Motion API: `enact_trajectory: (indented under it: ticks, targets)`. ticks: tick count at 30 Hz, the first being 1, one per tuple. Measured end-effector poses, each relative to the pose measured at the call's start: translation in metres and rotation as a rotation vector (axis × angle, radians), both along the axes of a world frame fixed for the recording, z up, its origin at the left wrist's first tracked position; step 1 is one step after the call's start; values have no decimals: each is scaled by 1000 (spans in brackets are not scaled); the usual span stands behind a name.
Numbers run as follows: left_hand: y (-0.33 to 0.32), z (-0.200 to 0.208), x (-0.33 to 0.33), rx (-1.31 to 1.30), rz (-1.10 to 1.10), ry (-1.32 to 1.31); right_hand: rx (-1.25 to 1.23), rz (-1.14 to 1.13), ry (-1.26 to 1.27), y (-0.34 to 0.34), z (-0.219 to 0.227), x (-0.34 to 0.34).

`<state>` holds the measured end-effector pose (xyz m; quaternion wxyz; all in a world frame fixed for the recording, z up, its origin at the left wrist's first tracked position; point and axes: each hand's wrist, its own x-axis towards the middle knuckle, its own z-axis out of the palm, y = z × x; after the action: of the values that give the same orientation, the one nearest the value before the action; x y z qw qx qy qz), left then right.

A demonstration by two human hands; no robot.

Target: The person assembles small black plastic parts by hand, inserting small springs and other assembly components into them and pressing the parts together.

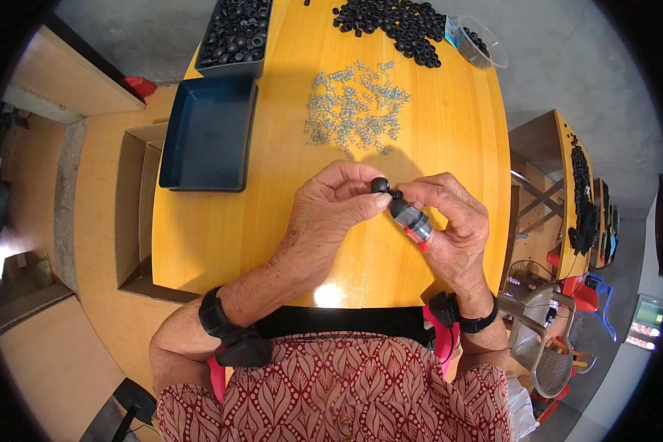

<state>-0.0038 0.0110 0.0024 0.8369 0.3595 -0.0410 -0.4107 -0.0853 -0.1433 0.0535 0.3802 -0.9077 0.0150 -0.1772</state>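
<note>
My left hand [337, 195] pinches a small round black plastic cap [379, 185] between thumb and forefinger. My right hand [449, 217] is closed round a short cylindrical tool [411, 219], black and grey with red near its lower end. The tool's tip and another small black part meet close to the cap, between the fingertips of both hands. Both hands are just above the near right part of the table. Beyond them lies a loose spread of small shiny metal screws [357, 103].
A dark empty tray [208, 132] sits at the table's left edge. Behind it is a grey bin [259, 66] of black caps. Small black parts [398, 26] lie piled at the far side, beside a clear plastic tub [493, 55]. An open cardboard box [136, 214] stands left of the table [221, 243].
</note>
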Motion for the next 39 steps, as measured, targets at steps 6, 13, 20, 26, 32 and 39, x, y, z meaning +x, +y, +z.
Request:
enact_trajectory:
  ticks: [6, 13, 20, 26, 32, 39]
  targets:
    - [1, -1, 1, -4, -46, 15, -3, -15, -28, -1, 4, 2]
    - [1, 0, 1, 10, -120, 36, 39, -1, -86, -8, 1, 3]
    - [0, 2, -2, 18, -137, -11, -6, -6, -98, -7, 1, 3]
    - [1, 2, -2, 27, -124, -5, -94, 9, -118, -6, 3, 3]
    - [1, 1, -3, 12, -100, -30, -225, 20, -134, -5, 6, 4]
    - [0, 0, -4, 37, -76, -98, -355, 44, -174, 0, 9, 5]
